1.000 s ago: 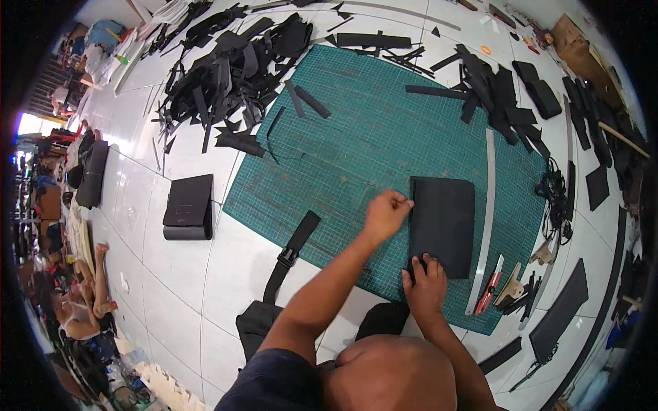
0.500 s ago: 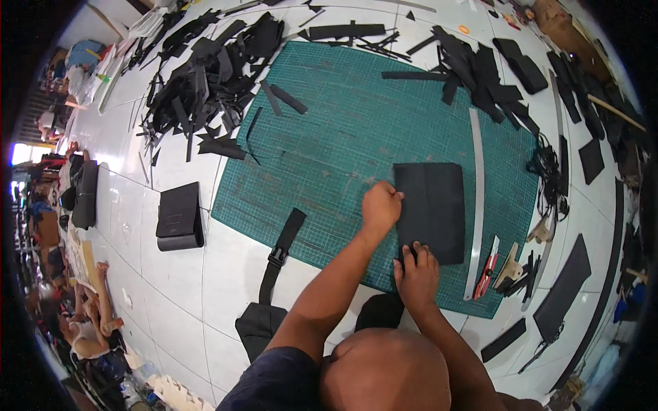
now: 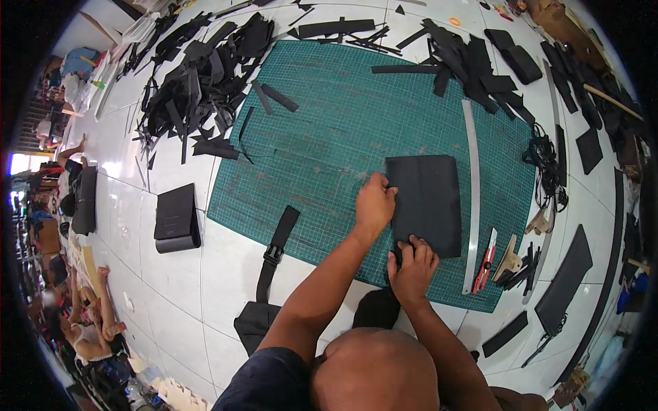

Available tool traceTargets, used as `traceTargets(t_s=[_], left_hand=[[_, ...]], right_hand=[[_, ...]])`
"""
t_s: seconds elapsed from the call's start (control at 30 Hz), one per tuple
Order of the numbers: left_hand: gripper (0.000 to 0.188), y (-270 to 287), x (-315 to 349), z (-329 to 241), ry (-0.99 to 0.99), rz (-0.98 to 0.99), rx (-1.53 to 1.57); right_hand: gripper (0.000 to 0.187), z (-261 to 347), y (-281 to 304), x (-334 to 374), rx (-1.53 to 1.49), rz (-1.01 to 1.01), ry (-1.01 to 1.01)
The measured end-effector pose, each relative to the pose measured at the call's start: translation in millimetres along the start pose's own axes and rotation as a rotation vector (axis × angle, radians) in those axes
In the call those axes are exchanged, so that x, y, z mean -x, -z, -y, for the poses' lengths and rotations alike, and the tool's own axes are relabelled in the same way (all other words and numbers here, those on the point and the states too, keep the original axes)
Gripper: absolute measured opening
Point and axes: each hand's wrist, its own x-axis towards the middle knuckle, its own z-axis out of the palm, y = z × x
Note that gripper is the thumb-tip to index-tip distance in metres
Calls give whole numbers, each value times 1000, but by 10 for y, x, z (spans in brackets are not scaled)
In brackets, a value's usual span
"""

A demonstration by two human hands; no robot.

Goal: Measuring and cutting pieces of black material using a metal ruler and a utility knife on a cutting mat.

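A black rectangular sheet of fabric-like material lies flat on the green cutting mat. At its left edge, my left hand is closed with fingertips pinching the border. My right hand rests on the near edge, fingers spread over the sheet and its thumb by the near left corner. Right of the sheet lies a long metal ruler. Beyond that are a red utility knife and a beige-and-metal clip-like tool.
Black scraps are heaped at far left, with more offcuts at far right. A folded black case sits on the tiled floor left of the mat. A black strap with a buckle crosses the mat's near edge. Other people are at left.
The whole view has shifted slightly. Both hands keep nearly the same places on the sheet. At the far left, another person's raised arm now shows near a black roll.
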Motion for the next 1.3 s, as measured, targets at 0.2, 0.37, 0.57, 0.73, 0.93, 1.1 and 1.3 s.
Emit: traceTargets(t_s=[0.2, 0.37, 0.57, 0.73, 0.93, 1.1, 1.3], left_hand=[[26, -13, -31, -19, 51, 38, 19], [27, 1, -33, 2, 79, 31, -10], [26, 2, -45, -53, 107, 54, 57], [28, 23, -56, 11, 119, 33, 25], [27, 36, -57, -161, 211, 47, -17], [28, 42, -57, -154, 184, 42, -1], [29, 60, -74, -106, 215, 40, 6]], right_hand=[[31, -33, -12, 23, 9, -35, 5], [28, -6, -27, 22, 2, -17, 8], [26, -13, -3, 26, 24, -11, -5], [25, 15, -20, 27, -24, 21, -7], [26, -62, -111, 71, 81, 14, 51], [28, -77, -151, 97, -15, -24, -4], [32, -20, -74, 60, -162, 10, -103]])
